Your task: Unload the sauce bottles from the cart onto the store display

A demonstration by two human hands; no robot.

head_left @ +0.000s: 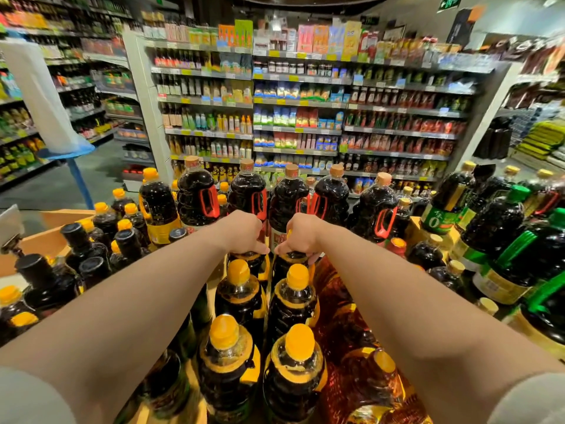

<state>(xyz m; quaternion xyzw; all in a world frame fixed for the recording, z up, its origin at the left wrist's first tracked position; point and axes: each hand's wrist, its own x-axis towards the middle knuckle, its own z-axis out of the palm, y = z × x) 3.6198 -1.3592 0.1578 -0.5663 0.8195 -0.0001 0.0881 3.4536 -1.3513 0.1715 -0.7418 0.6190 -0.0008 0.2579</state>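
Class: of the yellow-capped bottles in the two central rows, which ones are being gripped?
The farthest pair: left hand grips one bottle, right hand its neighbour. Nearer bottles stand untouched.

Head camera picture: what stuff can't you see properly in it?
- Caps of the two far bottles: covered by the left hand and right hand.
- Cart: not visible; bottles and both arms fill the lower picture.
- Shelf labels and price tags: too small and blurred to read.
- Nearest bottles' bases: cut off by the bottom edge.
- Fingers' undersides: hidden behind the knuckles.
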